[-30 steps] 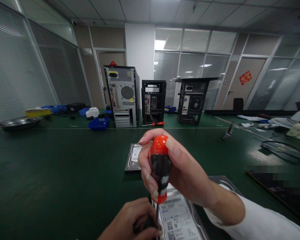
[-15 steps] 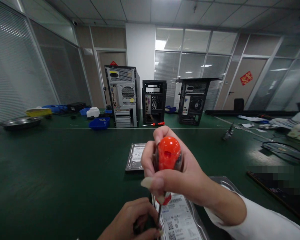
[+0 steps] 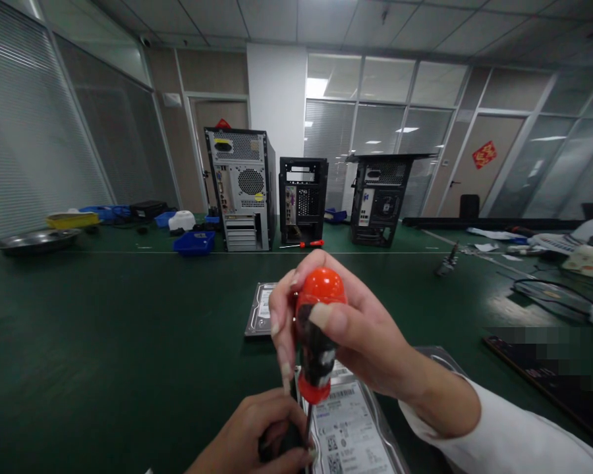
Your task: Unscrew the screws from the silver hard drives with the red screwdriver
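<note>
Our right hand gripped a red-and-black, round-ended screwdriver at a silver, white-labelled hard drive, lower centre; we seemed mid-turn, needing a steady shaft beside our left hand, grip unclear.

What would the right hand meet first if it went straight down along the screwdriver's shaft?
Probably the left hand, which is beside the screwdriver shaft, near the nearest hard drive, but depth is unclear.
</note>
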A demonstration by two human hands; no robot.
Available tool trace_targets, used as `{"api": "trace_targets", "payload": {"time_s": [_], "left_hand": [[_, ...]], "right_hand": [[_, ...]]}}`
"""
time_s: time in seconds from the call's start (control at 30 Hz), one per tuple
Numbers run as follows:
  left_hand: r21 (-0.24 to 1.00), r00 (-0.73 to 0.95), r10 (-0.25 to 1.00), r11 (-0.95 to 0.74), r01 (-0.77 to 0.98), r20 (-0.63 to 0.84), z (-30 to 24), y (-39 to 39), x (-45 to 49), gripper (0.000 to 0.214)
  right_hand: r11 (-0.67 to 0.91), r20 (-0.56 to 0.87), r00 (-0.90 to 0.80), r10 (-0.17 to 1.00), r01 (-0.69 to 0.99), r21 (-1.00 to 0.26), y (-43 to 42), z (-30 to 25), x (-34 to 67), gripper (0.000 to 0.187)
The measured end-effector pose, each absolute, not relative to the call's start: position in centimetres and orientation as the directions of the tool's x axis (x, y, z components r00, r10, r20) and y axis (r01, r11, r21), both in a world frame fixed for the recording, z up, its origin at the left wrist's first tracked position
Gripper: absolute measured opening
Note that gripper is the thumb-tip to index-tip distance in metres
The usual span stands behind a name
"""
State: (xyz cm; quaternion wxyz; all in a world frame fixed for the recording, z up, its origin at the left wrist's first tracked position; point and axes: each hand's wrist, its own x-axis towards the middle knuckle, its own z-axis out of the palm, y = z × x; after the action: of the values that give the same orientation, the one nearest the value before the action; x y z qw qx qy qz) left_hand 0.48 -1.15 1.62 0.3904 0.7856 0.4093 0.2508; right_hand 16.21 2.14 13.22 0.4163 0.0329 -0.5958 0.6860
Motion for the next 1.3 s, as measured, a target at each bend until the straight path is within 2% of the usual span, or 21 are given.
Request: {"api": "trace_targets", "payload": {"time_s": [0.3, 0.47, 0.7, 0.87, 1.03, 1.3], "left_hand": [[0.806, 0.550, 0.834, -0.351, 0.477, 0.038, 2.35, -1.45, 0.67, 0.011], [0.800, 0.562, 0.825, -0.376, 0.467, 0.059, 2.35, -1.60, 0.48, 0.016], [0.807, 0.567, 0.822, -0.372, 0.459, 0.056, 2.47, -1.62, 0.53, 0.013], [0.806, 0.569, 0.821, -0.370, 0.462, 0.050, 2.47, -1.57, 0.50, 0.012], [0.804, 0.555, 0.830, -0.363, 0.471, 0.049, 2.70, -1.61, 0.68, 0.011], [0.805, 0.561, 0.826, -0.369, 0.465, 0.055, 2.27, -1.48, 0.51, 0.015]], "right_hand": [[0.074, 0.512, -0.645, 0.567, -0.579, -0.812, 2.36, 13.02, 16.25, 0.024], [0.119, 0.551, -0.638, 0.538, -0.590, -0.799, 2.25, 13.19, 16.19, 0.023], [0.119, 0.539, -0.637, 0.551, -0.579, -0.807, 2.26, 13.19, 16.27, 0.021], [0.127, 0.542, -0.657, 0.524, -0.569, -0.812, 2.36, 13.37, 16.48, 0.024], [0.149, 0.509, -0.660, 0.552, -0.522, -0.840, 2.25, 13.53, 16.63, 0.028], [0.163, 0.547, -0.650, 0.527, -0.554, -0.816, 2.49, 13.28, 16.42, 0.026]]}}
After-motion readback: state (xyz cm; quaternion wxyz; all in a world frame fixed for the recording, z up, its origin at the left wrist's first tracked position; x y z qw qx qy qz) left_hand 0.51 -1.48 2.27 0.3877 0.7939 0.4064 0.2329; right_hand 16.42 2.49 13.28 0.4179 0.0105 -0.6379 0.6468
